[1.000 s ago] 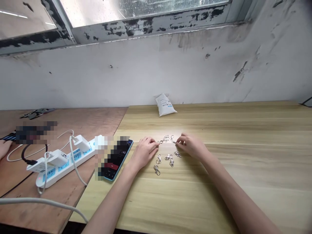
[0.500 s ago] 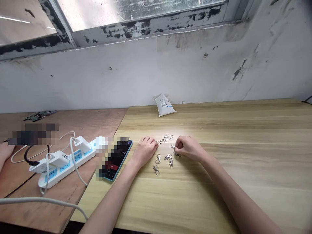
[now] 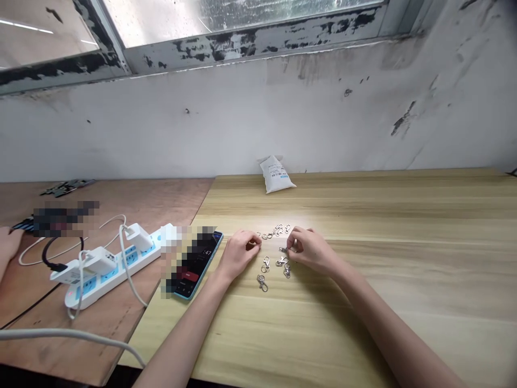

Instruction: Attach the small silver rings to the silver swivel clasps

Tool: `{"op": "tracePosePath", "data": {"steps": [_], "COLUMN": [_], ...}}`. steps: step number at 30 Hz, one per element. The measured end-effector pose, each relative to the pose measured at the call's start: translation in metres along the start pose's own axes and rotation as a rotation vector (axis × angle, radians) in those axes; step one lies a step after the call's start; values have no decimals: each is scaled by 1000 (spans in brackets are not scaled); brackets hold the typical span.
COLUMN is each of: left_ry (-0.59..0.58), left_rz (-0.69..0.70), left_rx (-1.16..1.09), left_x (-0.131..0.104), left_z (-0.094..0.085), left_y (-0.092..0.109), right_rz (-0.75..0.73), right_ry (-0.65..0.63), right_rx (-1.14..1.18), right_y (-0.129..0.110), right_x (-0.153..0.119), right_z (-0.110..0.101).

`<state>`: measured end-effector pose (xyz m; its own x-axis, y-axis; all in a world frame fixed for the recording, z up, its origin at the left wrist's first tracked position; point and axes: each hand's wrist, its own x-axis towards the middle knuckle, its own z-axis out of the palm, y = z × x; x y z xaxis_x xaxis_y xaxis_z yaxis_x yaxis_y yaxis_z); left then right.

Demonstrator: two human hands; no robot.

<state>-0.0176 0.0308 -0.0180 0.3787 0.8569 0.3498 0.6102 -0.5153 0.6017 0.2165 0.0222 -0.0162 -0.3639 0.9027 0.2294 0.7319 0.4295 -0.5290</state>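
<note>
My right hand (image 3: 310, 248) pinches a small silver swivel clasp (image 3: 283, 249) between thumb and fingertips, just above the wooden table. My left hand (image 3: 241, 252) rests on its side to the left of the metal parts, thumb and forefinger pressed together; anything between them is too small to make out. Between the hands lie a clasp with a ring (image 3: 265, 264), a pair of clasps (image 3: 286, 266) and, nearest me, another clasp with a ring (image 3: 262, 283). Farther off is a loose cluster of silver clasps and rings (image 3: 278, 230).
A white plastic packet (image 3: 277, 175) with a label stands near the wall. Left of my left arm lies a phone (image 3: 197, 269), partly blurred out. On the brown table, a white power strip (image 3: 117, 272) carries chargers and cables. Another person's hand (image 3: 10, 242) shows at the far left.
My left fingers have curled from lying flat into a pinch, drawing back slightly from the ring beside them. My right hand has moved a little left with the clasp. The view shifted slightly.
</note>
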Motion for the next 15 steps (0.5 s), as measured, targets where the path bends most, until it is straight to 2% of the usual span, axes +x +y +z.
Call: {"op": "tracePosePath", "data": {"steps": [9,15], "left_ry": [5,22], "left_rz": [5,-31], "left_rx": [-36,-38], "left_x": [-1,-1], "left_z": [3,2], "left_y": [-1,2], "right_rz": [-45,-35], "right_ry": [-11,-23], "right_rx": [-10,-121], "right_y": [3,0], "right_x": [-1,-2], "right_z": [8,4]}}
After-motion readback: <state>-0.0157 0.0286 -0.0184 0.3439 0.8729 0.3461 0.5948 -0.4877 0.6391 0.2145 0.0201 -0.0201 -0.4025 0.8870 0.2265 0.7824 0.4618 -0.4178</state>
